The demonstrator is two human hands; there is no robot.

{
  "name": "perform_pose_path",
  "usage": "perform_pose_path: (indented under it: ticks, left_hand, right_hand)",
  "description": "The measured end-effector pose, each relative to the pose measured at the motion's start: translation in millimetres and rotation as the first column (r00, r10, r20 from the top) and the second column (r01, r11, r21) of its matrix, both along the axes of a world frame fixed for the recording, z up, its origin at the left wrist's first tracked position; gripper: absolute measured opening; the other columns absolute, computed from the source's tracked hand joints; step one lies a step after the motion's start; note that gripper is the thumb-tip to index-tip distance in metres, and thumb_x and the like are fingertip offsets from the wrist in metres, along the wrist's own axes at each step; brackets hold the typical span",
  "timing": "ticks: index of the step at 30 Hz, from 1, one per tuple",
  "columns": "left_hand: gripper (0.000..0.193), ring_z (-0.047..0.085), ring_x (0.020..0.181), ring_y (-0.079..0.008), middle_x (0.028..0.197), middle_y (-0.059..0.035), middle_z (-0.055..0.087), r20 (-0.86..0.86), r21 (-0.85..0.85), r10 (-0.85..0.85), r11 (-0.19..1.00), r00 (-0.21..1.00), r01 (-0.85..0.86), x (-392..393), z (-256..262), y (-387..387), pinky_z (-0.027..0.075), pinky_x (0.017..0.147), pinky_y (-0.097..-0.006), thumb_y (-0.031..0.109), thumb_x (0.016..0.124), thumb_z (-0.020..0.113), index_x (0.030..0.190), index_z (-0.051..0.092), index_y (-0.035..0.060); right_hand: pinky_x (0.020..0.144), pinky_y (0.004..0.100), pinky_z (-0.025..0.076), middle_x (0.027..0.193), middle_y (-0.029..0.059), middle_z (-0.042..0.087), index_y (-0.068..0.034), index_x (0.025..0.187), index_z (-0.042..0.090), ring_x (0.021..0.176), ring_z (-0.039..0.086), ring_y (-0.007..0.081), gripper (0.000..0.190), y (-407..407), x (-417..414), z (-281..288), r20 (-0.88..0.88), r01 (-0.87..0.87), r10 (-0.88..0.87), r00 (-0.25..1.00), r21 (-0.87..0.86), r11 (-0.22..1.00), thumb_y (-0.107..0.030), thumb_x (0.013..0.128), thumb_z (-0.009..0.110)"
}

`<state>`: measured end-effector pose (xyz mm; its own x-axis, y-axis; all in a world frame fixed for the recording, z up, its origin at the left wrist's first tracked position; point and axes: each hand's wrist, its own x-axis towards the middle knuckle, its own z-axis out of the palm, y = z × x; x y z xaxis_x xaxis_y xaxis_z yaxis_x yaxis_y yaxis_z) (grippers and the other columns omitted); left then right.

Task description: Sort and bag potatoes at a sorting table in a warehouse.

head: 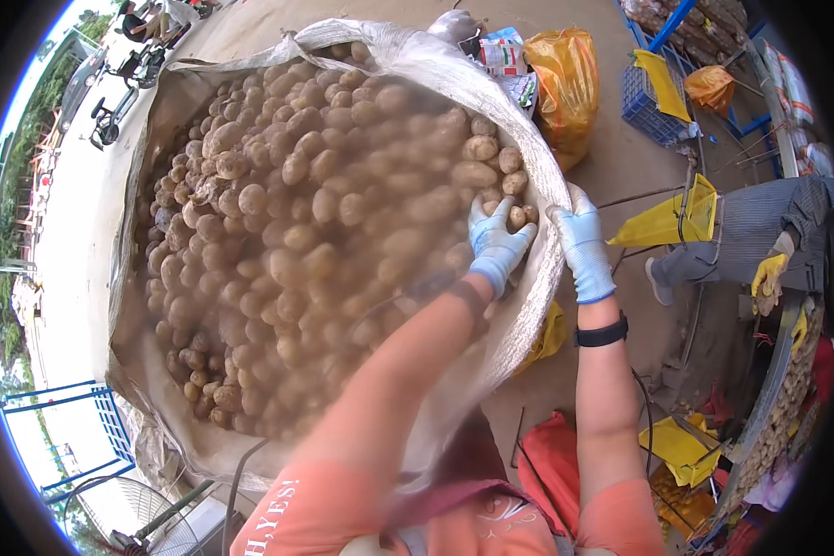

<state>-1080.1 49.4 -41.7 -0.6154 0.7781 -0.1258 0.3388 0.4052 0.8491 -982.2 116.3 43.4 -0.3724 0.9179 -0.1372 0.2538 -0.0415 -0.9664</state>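
Note:
A large white woven bulk sack [528, 149] stands before me, filled with brown potatoes [250, 201]. Inside its right side, my left hand [498, 243], in a pale blue and white glove, rests with fingers spread against several small potatoes. My right hand [584, 240] wears a matching glove and grips the sack's rolled rim from the outside. A black band circles the right wrist. Haze blurs the potatoes in the middle and lower right of the sack, and my left forearm hides some of them.
Behind the sack's rim stands an orange plastic bag [566, 90]. A person in grey [757, 229] with a yellow glove is at the right, near a yellow bag [667, 212] and a conveyor of potatoes [771, 424]. A blue crate [650, 104] and a fan [135, 518] are also around me.

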Motion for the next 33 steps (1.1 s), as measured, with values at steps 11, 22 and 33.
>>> perform_pose_path:
  ticks: [11,22,33]
  left_hand:
    - [0.029,0.057,0.110,-0.0305,0.116,-0.0163,0.064,-0.262,0.154,0.364,0.930,0.894,-0.334,-244,80,-243,0.044,0.096,-0.0373,0.018,0.087,0.064,0.109,0.066,-0.0003]
    - [0.043,0.058,0.113,-0.0351,0.125,-0.0183,0.061,-0.635,-0.066,0.101,0.981,0.766,-0.183,-223,54,-208,0.044,0.097,-0.0413,0.028,0.091,0.056,0.129,0.055,0.0065]
    - [0.061,0.047,0.125,-0.0407,0.134,-0.0264,0.049,0.285,0.025,-0.032,0.999,0.958,0.026,-40,94,-183,0.036,0.104,-0.0456,0.030,0.092,0.055,0.144,0.035,0.0052]
  right_hand:
    - [0.099,0.0369,0.043,0.127,0.0185,0.057,-0.001,0.138,0.041,0.113,0.057,0.0279,0.060,-52,43,17,0.524,-0.183,0.058,0.850,0.190,0.965,-0.010,0.084,0.065]
    - [0.098,0.0342,0.045,0.134,0.0202,0.050,0.003,0.146,0.028,0.118,0.053,0.0233,0.076,-130,72,30,0.218,-0.057,0.093,0.972,-0.162,0.985,-0.017,0.087,0.071]
    - [0.089,0.0443,0.047,0.104,0.0270,0.066,0.001,0.116,0.059,0.104,0.060,0.0445,0.070,-167,79,24,0.629,-0.278,0.430,0.648,-0.331,0.902,-0.061,0.085,0.059]
